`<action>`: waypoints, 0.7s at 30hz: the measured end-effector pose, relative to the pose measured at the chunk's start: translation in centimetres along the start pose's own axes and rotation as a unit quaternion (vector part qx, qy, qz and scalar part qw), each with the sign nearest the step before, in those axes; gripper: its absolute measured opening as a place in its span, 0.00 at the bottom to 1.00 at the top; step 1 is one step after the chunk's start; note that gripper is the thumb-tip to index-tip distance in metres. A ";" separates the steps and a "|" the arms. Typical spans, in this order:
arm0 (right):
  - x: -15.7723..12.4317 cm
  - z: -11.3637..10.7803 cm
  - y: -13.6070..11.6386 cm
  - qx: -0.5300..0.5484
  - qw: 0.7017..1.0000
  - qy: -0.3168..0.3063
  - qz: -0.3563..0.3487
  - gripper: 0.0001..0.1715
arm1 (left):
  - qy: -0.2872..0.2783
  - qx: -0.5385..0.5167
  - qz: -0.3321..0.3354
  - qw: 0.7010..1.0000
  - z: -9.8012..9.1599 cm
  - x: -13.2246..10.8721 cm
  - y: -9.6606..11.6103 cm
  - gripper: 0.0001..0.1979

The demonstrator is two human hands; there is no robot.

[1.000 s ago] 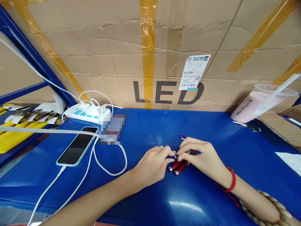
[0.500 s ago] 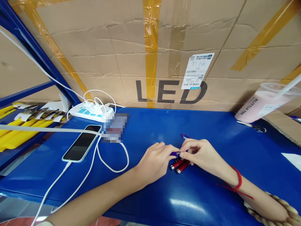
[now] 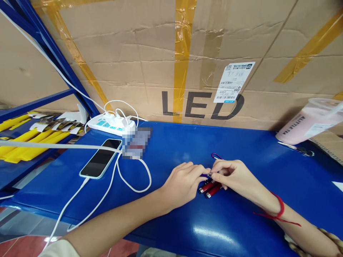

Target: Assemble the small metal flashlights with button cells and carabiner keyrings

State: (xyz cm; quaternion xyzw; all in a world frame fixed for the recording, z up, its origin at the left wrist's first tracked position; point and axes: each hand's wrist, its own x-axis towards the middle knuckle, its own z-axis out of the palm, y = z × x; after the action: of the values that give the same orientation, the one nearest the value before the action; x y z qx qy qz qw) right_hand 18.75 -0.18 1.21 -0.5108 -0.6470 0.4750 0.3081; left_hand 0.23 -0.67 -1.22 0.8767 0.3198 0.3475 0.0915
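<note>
My left hand [image 3: 182, 184] and my right hand [image 3: 235, 175] meet fingertip to fingertip over the blue table [image 3: 171, 214]. Both pinch a small purple pen-like item [image 3: 205, 175] between them. Two small red cylinders [image 3: 210, 188] lie on the table just under my right hand's fingers. A purple clip loop [image 3: 216, 156] sticks out behind my right hand. A red string bracelet [image 3: 280, 210] circles my right wrist.
A phone [image 3: 101, 163] on a white cable [image 3: 131, 182] lies at the left, with a white power strip [image 3: 112, 124] behind it. A large cardboard box marked LED [image 3: 187, 60] walls the back. A pink drink cup [image 3: 311, 121] leans at the right. Yellow items [image 3: 29, 142] fill the left shelf.
The view has shifted, so everything sits a little further right in the picture. Both hands keep pinching the small purple item in the same place.
</note>
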 end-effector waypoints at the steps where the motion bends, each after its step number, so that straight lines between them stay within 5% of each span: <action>1: 0.0 0.0 0.0 0.001 1.000 -0.004 0.003 0.15 | 0.000 -0.002 0.002 1.000 0.0 0.0 0.0 0.07; 14: 0.0 -0.4 -0.5 0.003 1.000 0.006 0.016 0.13 | -0.015 -0.054 -0.027 0.998 -0.2 0.0 0.7 0.05; 21: -0.1 -0.8 -0.5 0.013 1.000 -0.024 -0.013 0.13 | -0.068 -0.051 -0.048 0.995 -0.8 -0.2 1.3 0.06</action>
State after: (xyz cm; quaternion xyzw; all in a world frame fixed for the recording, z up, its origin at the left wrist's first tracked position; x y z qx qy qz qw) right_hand 19.30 -0.02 1.95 -0.4870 -0.6546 0.4911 0.3053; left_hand 0.23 -1.82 -0.29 0.8761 0.3361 0.2984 0.1744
